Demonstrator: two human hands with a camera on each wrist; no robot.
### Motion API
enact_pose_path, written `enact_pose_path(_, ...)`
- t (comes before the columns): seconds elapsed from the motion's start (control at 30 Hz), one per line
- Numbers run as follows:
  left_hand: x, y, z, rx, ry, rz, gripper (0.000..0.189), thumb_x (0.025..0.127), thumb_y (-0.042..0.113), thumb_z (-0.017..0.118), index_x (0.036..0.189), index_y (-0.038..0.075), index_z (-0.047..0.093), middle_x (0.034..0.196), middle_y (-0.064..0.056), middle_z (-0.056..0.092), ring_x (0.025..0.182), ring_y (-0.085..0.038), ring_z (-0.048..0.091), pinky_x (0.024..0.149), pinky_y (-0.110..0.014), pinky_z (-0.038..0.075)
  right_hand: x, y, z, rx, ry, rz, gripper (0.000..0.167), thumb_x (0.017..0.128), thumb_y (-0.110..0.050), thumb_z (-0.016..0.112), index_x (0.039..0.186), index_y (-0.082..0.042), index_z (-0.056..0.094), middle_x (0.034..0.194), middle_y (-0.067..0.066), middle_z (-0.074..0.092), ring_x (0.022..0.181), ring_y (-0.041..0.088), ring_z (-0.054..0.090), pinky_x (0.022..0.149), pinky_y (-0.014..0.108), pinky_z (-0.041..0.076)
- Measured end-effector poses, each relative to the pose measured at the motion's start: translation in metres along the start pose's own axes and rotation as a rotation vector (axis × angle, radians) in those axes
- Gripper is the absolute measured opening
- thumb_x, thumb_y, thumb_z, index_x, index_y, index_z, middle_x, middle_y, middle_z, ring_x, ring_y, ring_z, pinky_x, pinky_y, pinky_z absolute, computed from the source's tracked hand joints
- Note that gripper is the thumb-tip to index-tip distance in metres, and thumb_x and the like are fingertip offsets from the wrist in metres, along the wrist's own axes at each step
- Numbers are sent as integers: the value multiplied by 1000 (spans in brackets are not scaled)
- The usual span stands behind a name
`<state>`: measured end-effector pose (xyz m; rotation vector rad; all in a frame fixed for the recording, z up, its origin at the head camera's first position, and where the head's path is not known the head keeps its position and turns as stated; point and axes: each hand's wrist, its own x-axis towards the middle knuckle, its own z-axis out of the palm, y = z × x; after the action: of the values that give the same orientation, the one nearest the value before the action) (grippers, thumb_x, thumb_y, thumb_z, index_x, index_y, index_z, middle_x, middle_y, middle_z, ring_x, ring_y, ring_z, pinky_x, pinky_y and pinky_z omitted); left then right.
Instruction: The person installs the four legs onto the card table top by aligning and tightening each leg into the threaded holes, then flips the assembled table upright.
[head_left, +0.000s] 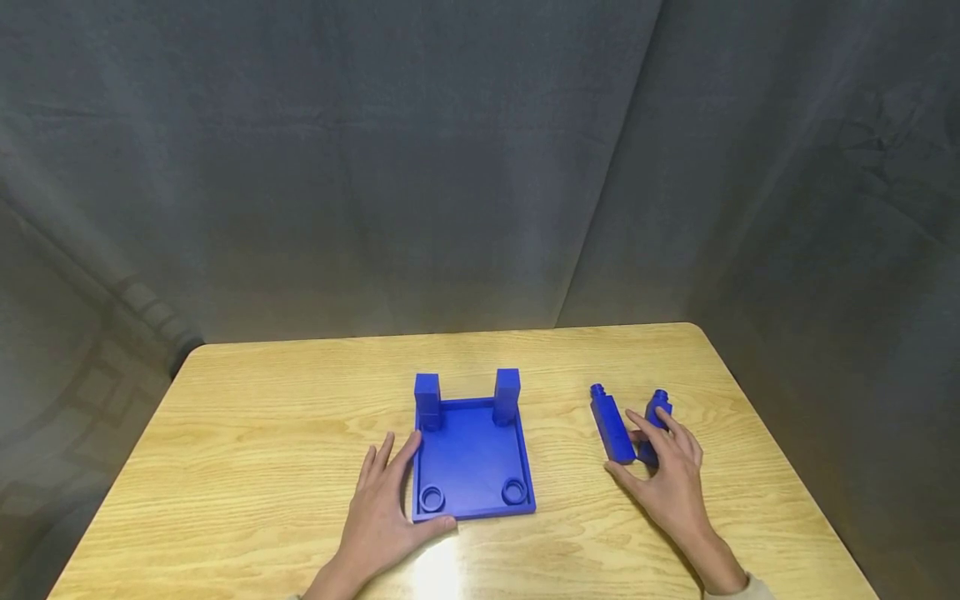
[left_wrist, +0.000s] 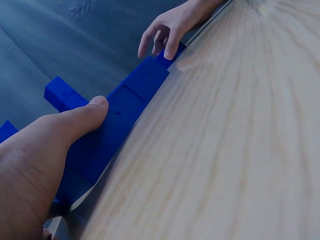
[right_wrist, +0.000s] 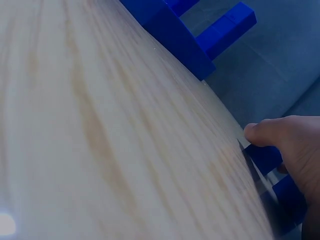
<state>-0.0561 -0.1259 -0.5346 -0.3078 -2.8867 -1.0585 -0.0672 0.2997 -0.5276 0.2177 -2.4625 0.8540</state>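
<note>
A square blue tray-like base with a low rim lies on the table. Two blue posts stand at its far corners, and round sockets sit at its near corners. My left hand spreads around the near left corner, the thumb along the front wall, as the left wrist view also shows. To the right lie two loose blue legs with threaded ends, a left one and a right one. Over them hovers my right hand, thumb beside the left leg's near end; its contact is unclear.
The wooden table has rounded far corners. Grey curtains hang behind it and along both sides. Bare wood lies between the base and the loose legs.
</note>
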Motion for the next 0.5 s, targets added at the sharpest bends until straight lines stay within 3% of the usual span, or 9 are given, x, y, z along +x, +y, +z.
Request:
enact_pose_path(0.23, 0, 0, 0, 1, -2, -1, 129, 69, 79, 90, 173, 20, 41, 174, -32, 35, 160, -65, 23, 126, -81, 22, 1, 0, 0, -28, -4, -10, 86, 65, -5, 104, 143, -1, 68, 102, 20, 81, 144, 56, 46, 119, 81, 21)
enact_pose_path(0.37, 0, 0, 0, 1, 0, -3, 129, 69, 79, 90, 173, 21, 41, 174, -32, 34, 159, -66, 24, 125, -82, 23, 1, 0, 0, 4, 16, -3, 82, 66, -2, 103, 141, 0, 70, 98, 20, 81, 141, 56, 49, 118, 81, 23)
enact_pose_path(0.5, 0, 0, 0, 1, 3, -2, 129, 69, 79, 90, 173, 20, 41, 174, -32, 34, 159, -66, 24, 125, -82, 23, 0, -1, 0, 60, 39, 43, 78, 68, 2, 101, 140, 0, 70, 98, 20, 80, 139, 49, 51, 121, 73, 23)
